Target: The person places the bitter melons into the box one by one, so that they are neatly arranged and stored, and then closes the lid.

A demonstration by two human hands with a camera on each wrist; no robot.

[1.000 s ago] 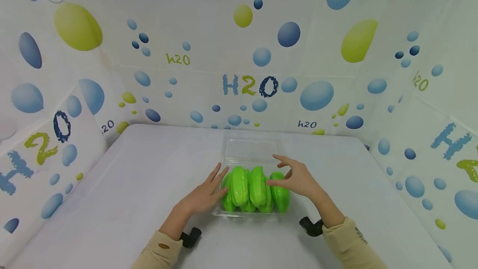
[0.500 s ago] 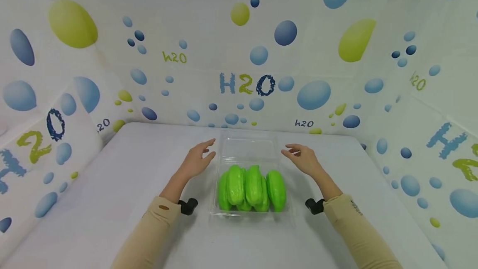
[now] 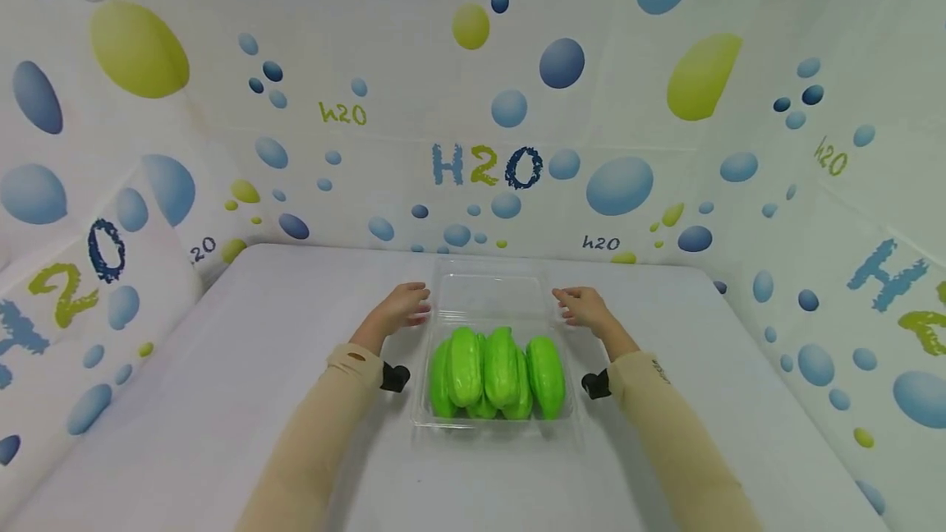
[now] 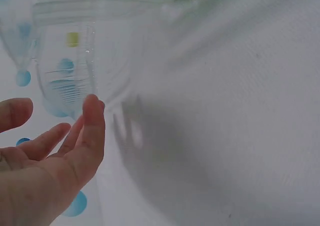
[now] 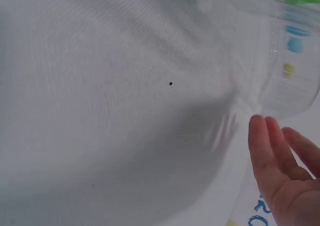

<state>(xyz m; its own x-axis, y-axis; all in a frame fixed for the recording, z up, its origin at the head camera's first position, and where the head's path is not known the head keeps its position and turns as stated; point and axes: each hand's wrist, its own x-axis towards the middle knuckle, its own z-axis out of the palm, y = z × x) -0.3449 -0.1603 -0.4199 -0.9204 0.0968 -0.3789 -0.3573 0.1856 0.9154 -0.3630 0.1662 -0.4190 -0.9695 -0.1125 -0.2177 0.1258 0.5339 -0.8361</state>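
In the head view a clear plastic clamshell container lies unfolded on the white table. Several glossy, bright green, elongated fruit-like pieces fill its near half, side by side and partly stacked. The see-through lid extends away at the back. My left hand is just off the lid's left edge, fingers loosely bent, holding nothing. Across from it, my right hand is just off the right edge, likewise holding nothing. Both wrist views show relaxed fingertips close to the lid's clear plastic.
The white tabletop spreads around the container. Behind it and at both sides stands a white backdrop printed with blue and yellow-green drops and H2O lettering. Black wrist cameras sit near the container's sides, below the tan sleeves.
Both hands have left the green pieces and moved forward to the sides of the lid. Over the last half second they have drawn slightly closer to its edges. The green pieces stay put.
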